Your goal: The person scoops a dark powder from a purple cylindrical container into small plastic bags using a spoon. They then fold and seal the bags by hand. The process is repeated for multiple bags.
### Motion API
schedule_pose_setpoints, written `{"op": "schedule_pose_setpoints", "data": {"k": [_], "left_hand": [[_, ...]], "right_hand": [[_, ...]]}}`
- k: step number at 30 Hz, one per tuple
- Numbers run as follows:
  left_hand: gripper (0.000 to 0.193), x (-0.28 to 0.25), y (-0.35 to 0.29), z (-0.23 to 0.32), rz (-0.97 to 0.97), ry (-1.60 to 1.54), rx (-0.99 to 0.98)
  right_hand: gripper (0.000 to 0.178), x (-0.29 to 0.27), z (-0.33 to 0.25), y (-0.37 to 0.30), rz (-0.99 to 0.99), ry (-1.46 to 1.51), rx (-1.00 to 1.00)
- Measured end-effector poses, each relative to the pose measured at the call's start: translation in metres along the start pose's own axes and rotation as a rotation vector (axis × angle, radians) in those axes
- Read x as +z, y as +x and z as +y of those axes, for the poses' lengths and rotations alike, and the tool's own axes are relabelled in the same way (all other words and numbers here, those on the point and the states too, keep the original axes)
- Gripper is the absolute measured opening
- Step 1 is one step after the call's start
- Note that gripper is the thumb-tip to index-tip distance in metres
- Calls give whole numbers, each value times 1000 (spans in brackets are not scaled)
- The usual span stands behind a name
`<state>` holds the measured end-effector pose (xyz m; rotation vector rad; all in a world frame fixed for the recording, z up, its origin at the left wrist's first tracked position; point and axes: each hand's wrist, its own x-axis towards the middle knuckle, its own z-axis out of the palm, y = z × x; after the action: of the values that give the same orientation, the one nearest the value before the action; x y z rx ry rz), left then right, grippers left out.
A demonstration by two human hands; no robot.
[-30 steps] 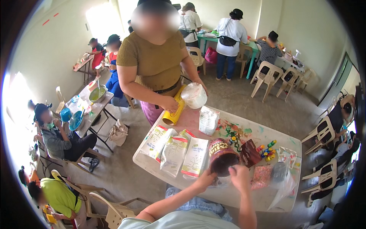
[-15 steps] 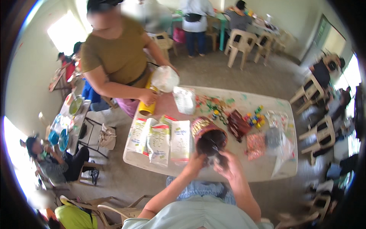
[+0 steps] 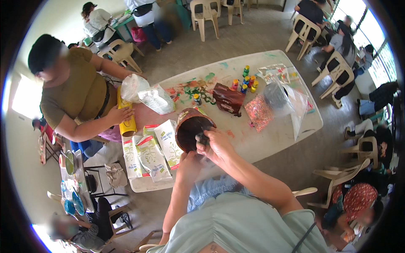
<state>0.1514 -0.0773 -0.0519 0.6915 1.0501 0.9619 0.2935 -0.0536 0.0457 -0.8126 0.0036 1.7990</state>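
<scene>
A reddish-brown round tub point(image 3: 182, 122) lies tipped with its mouth toward me, its inside coated dark brown. My left hand point(image 3: 190, 163) is closed at the tub's near rim. Over the mouth, my right hand point(image 3: 216, 145) is closed around a dark, smeared thing whose kind I cannot make out. Beside the tub on the left lie several white-and-green cartons point(image 3: 152, 157). A dark brown packet point(image 3: 228, 98) sits beyond my right hand, with a bag of pinkish-orange bits point(image 3: 258, 113) to its right.
Small paint-coloured bottles point(image 3: 246, 71) stand behind the packet, and a clear plastic bag point(image 3: 276, 98) lies at right. Across the table's left end, a person in an olive shirt point(image 3: 80, 95) holds a yellow cylinder point(image 3: 126, 122) and a whitish bag point(image 3: 134, 87). Plastic chairs point(image 3: 204, 17) stand around.
The view has turned, so the table sits further up and left. My right hand has moved higher, over the tub's mouth. My left hand remains at the near rim.
</scene>
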Motion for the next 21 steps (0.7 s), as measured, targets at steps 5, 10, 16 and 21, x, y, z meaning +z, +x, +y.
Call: {"op": "schedule_pose_setpoints", "data": {"k": [5,10,16,21], "left_hand": [[20,-1,3,14,-69,16,0],[14,21,-4,49,-14,-260,-146],[18,21,-7,59,-36,-229,-127],[18,16,-6,57,-21,-275,-177]], "right_hand": [[4,0,12,15,-15,-258,-34],[21,-1,18,31,19,-1490,-836],[24,9,11,17,-201,-1951,-736],[18,14,-8,9,-327,-2152,-707]]}}
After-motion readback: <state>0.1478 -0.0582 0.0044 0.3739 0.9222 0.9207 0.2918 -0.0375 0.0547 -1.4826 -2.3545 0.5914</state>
